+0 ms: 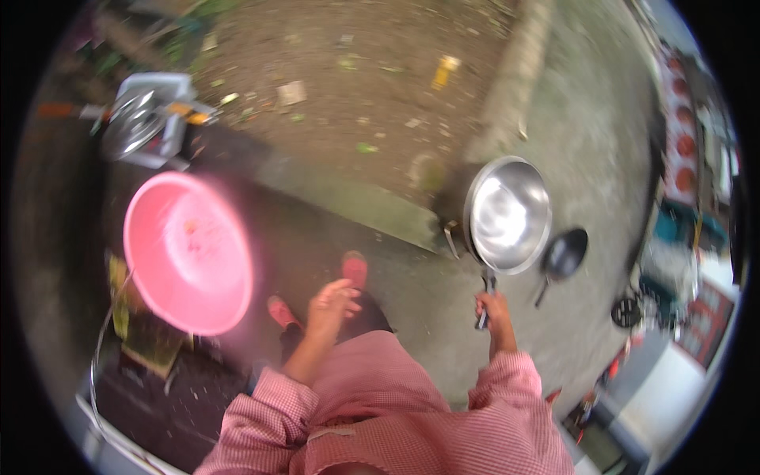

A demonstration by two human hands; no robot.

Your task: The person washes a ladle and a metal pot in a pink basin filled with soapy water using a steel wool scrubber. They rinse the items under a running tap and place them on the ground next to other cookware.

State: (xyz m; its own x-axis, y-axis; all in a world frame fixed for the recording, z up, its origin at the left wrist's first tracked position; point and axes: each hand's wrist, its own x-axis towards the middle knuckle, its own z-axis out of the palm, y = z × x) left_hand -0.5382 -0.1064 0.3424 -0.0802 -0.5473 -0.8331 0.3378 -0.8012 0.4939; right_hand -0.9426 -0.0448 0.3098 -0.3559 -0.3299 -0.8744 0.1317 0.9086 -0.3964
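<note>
My right hand [493, 312] grips the dark handle of a shiny metal pan [507, 214], held out over the concrete to my right with its inside facing up. A thin loop handle [452, 238] sticks out at the pan's left side. My left hand [335, 306] hangs in front of my body, fingers loosely bent and apart, with nothing in it. Past the raised pan, a smaller black frying pan [565, 255] sits over the grey ground. To my left is a pink plastic basin [190, 255] with small reddish bits on its bottom.
A grey plastic basket [160, 83] with a glass lid [136, 124] stands at the far left. A concrete curb [368, 208] borders bare soil [356, 107] ahead. Cluttered surfaces with a teal tub [677, 225] and a black round grate [626, 312] line the right.
</note>
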